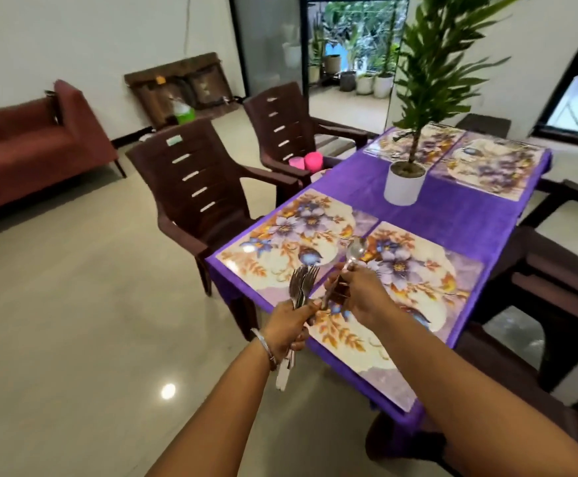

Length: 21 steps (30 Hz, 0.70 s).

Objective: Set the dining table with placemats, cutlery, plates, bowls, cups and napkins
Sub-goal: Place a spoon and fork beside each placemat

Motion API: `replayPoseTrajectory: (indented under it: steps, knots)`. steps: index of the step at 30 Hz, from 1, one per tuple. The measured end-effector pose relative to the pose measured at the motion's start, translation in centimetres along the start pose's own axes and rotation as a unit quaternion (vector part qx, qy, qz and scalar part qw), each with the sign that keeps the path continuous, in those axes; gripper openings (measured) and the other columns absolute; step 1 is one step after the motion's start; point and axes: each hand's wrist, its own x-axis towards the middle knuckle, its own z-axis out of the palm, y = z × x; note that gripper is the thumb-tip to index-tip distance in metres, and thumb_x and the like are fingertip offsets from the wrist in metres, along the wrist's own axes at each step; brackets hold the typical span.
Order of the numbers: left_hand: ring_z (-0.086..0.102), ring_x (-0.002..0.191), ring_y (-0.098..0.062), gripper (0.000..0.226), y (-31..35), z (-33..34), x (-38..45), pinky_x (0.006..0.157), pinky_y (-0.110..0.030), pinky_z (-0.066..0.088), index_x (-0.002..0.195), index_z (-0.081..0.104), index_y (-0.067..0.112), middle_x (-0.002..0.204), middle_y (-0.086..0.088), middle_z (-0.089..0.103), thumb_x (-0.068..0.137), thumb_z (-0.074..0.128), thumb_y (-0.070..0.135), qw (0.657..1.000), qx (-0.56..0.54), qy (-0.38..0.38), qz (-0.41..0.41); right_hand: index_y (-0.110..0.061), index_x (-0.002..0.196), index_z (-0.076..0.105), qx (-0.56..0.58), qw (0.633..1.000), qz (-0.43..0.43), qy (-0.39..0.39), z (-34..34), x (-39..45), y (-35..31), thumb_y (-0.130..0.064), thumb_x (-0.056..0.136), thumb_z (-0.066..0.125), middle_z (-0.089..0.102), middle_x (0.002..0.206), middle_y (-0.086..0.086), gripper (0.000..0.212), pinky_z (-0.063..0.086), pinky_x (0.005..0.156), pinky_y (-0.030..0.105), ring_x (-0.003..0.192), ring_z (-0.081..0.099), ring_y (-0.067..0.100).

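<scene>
The dining table (452,215) wears a purple cloth with floral placemats: one at the near left (291,235), one at the near right (411,304), two at the far end (494,166). My left hand (289,327) grips a bundle of forks and other cutlery (302,284), tines up, over the table's near corner. My right hand (358,292) pinches a single spoon (356,251) by its handle, bowl up, above the near right placemat.
A white pot with a tall green plant (404,182) stands mid-table. Two brown plastic chairs (205,197) line the left side; pink cups (306,161) sit on the farther one. Dark benches (562,280) flank the right. A red sofa (36,149) is far left.
</scene>
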Motion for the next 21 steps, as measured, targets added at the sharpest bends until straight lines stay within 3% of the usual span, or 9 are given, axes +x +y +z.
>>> replayPoseTrajectory:
  steps: [4, 9, 12, 15, 18, 21]
  knots:
    - [0.023, 0.033, -0.005, 0.015, 1.1, 2.2, 4.2, 0.035, -0.010, 0.017, 0.090, 0.059, 0.008, 0.062, -0.001, 0.041, 0.095, 0.057, 0.021, 0.999, -0.004, -0.023, -0.021, -0.009, 0.095, 0.052, 0.007, 0.998, -0.015, 0.067, -4.9, 3.2, -2.7, 0.007, 0.092, 0.032, 0.050, 0.057, 0.004, 0.026, 0.034, 0.038, 0.021, 0.047, 0.042, 0.017]
    - [0.022, 0.028, -0.006, 0.025, 3.2, 5.4, 10.7, 0.033, -0.013, 0.018, 0.082, 0.058, 0.004, 0.051, 0.000, 0.036, 0.097, 0.054, 0.024, 0.996, 0.019, -0.053, -0.071, -0.014, 0.086, 0.056, -0.080, 0.983, 0.033, 0.160, -11.1, 6.4, -3.2, -0.005, 0.091, 0.039, 0.037, 0.062, 0.004, 0.020, 0.016, 0.045, 0.025, 0.047, 0.027, 0.014]
    - [0.018, 0.031, -0.005, 0.029, 4.5, 7.9, 14.4, 0.033, -0.012, 0.015, 0.087, 0.059, 0.010, 0.058, 0.001, 0.032, 0.099, 0.049, 0.034, 0.993, -0.004, -0.072, -0.093, -0.012, 0.091, 0.059, -0.104, 0.975, 0.026, 0.193, -14.0, 7.3, -3.6, 0.001, 0.087, 0.046, 0.030, 0.059, 0.002, 0.019, 0.016, 0.039, 0.018, 0.043, 0.023, 0.011]
    - [0.018, 0.030, -0.004, 0.041, 5.4, 10.0, 18.2, 0.033, -0.011, 0.013, 0.084, 0.056, 0.013, 0.053, 0.004, 0.033, 0.098, 0.044, 0.049, 0.986, -0.025, -0.105, -0.127, -0.011, 0.107, 0.064, -0.112, 0.966, 0.004, 0.231, -16.1, 8.8, -3.8, 0.003, 0.090, 0.047, 0.030, 0.058, 0.001, 0.028, 0.016, 0.039, 0.014, 0.043, 0.023, 0.010]
    - [0.019, 0.028, -0.004, 0.038, 6.2, 11.6, 21.7, 0.031, -0.010, 0.015, 0.084, 0.054, 0.011, 0.053, 0.004, 0.034, 0.101, 0.039, 0.041, 0.980, -0.041, -0.122, -0.148, -0.008, 0.116, 0.064, -0.137, 0.955, -0.012, 0.264, -17.7, 11.0, -4.2, -0.003, 0.094, 0.052, 0.035, 0.056, -0.002, 0.026, 0.020, 0.033, 0.014, 0.042, 0.029, 0.009]
    - [0.019, 0.028, -0.004, 0.031, 6.0, 13.1, 24.7, 0.031, -0.010, 0.014, 0.085, 0.054, 0.011, 0.060, 0.003, 0.033, 0.102, 0.038, 0.031, 0.978, -0.022, -0.127, -0.162, -0.008, 0.115, 0.068, -0.238, 0.927, -0.041, 0.287, -19.0, 13.4, -4.9, -0.014, 0.093, 0.060, 0.055, 0.063, -0.016, 0.024, 0.031, 0.039, 0.009, 0.043, 0.046, -0.001]
